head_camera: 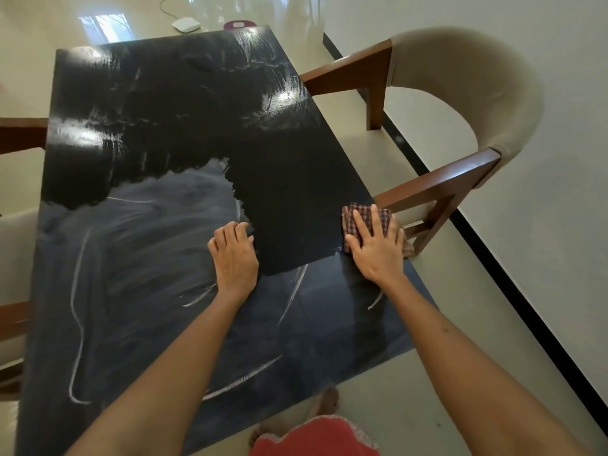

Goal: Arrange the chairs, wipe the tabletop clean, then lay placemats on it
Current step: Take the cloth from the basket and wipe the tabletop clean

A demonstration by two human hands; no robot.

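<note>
A glossy black tabletop fills the view, streaked with white wipe marks. My right hand presses flat on a folded red checked cloth at the table's right edge. My left hand rests on the tabletop near the middle, fingers curled, holding nothing. A beige chair with brown wooden arms stands at the right side, its arms reaching to the table edge. Parts of another such chair show at the left edge.
A white wall with a black baseboard runs along the right. On the pale glossy floor beyond the table lie a white device with a cable and a purple object. My feet stand at the near edge.
</note>
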